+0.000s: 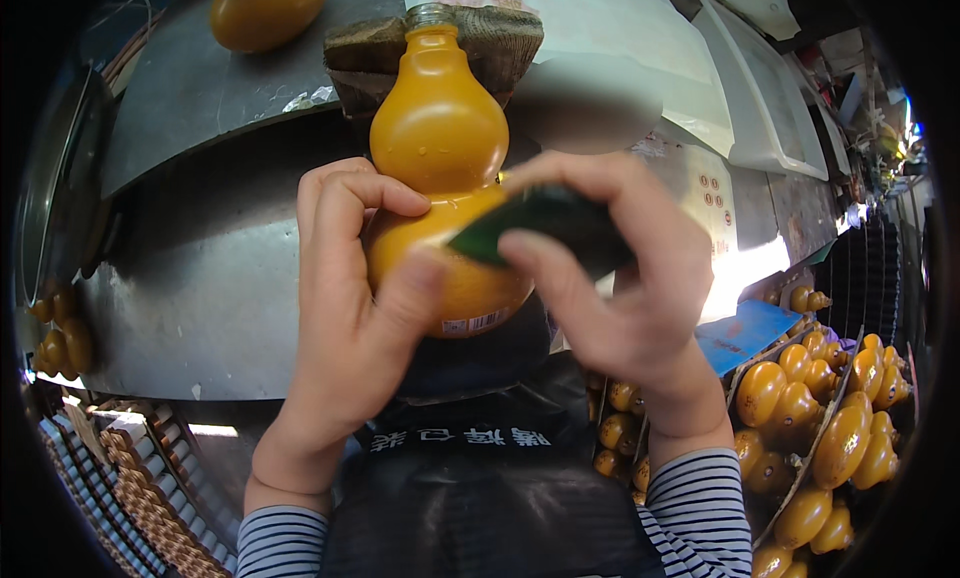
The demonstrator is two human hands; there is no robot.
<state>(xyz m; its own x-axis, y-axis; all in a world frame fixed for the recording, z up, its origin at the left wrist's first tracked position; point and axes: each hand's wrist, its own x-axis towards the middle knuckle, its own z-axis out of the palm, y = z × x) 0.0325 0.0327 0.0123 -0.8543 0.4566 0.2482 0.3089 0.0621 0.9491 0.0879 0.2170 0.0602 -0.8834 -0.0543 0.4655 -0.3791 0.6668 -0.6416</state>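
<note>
A yellow-orange gourd-shaped bottle (438, 128) lies with its clear threaded glass neck in a wooden rest (505, 43) and its base toward me. Against the lower bulb, my left hand (345, 248) is closed on the bottle, its fingertips at the waist and its thumb lower down. My right hand (640, 248) grips a dark green, pointed, flat-looking piece (545, 223) whose tip is over the lower bulb; motion blurs it and its exact kind is unclear. A small white printed sticker (475, 323) shows near the bottle's base.
Another orange gourd bottle (265, 18) stands at the far left of the metal worktop (200, 298). Paper sheets with red labels (640, 53) and a white tray (770, 98) lie far right. Several gourd bottles (850, 443) fill divided boxes at lower right, near a blue sheet (742, 335).
</note>
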